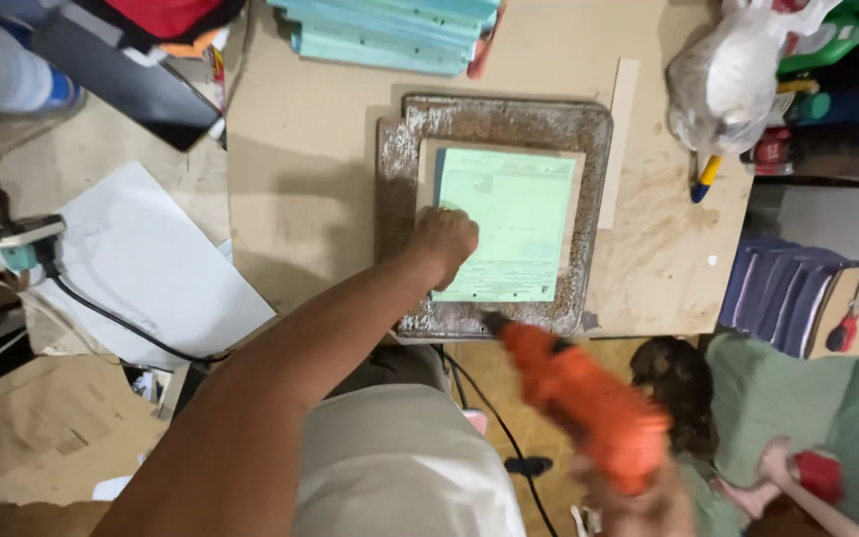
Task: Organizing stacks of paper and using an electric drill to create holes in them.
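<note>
L hand pressed flat on pale-green paper stack, R hand clamped on blurred orange power drill just below it, stack looks undrilled.

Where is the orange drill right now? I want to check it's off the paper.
In the head view, the orange drill is low and right of centre, in the right hand, just below the tray.

Cluttered workshop: orange power drill, dusty worktable, screwdriver.
</note>
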